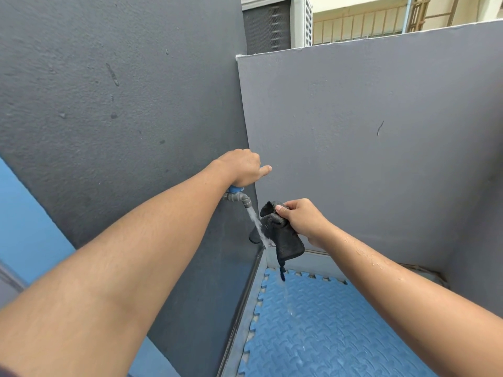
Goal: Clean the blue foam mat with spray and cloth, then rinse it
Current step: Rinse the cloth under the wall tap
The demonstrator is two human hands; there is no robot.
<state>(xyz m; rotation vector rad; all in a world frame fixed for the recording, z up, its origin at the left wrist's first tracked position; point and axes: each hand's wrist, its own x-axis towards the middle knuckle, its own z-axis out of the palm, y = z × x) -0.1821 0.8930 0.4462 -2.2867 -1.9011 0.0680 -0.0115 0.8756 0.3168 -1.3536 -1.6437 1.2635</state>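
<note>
Water's running: the left hand sits closed over the blue tap handle, fingers curled down around it with one fingertip poking out toward three o'clock, so the flow can be trimmed or cut at a moment's notice. Below it the grey wall tap throws a slanted stream down toward five o'clock.

The right hand has the dark cloth pinched in a bunch at its top, thumb and fingers clenched on the fabric, and holds it right in the stream's path. That grip makes sense: the loose lower part hangs free and soaks, while the knuckles stay mostly off to the three o'clock side of the water. A thin dark tail of the cloth dangles straight down at six o'clock.

Both forearms reach out long from the bottom corners, the left one rising to the tap, the right one angled in with droplets on the skin.

The blue foam mat lies flat on the floor at five o'clock from the tap, tucked into the corner of the grey walls, its jigsaw edge near the wall's foot. Runoff from the cloth falls onto its near-corner area, and the surface looks wet.

No spray bottle is in sight. I'd judge this as wetting or rinsing out the cloth.
</note>
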